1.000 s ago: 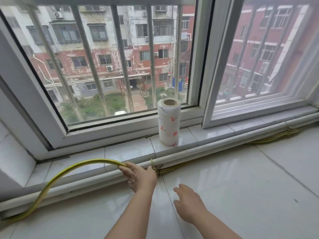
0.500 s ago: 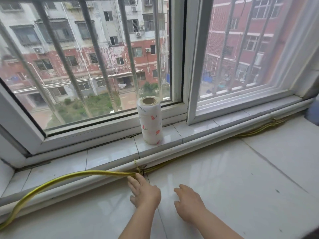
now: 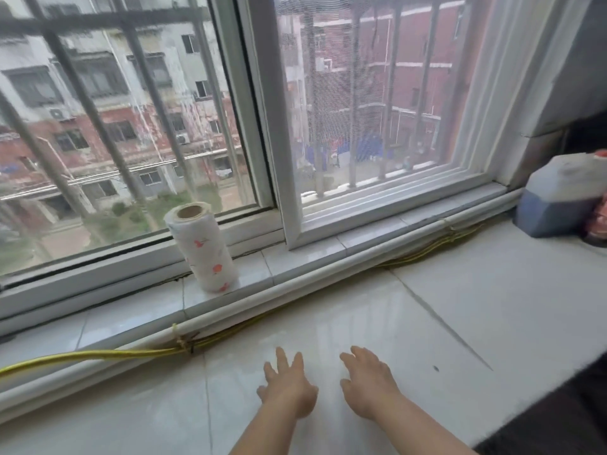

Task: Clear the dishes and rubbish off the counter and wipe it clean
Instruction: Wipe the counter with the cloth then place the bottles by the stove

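Desk (image 3: 460,323), a glossy white tiled surface under the window, fills the lower half of the view and looks almost bare. Both hands hover low over it at 6 o'clock, fingers spread apart and holding nothing: the left hand (image 3: 289,387) and the right hand (image 3: 369,384) side by side, probably ready to reach for something. A white paper towel roll with red prints (image 3: 203,249) stands upright on the tiled window sill (image 3: 302,254) at 11 o'clock, likely kept there dry and near for wiping. A dark plastic jug (image 3: 561,195) stays at 2 o'clock.
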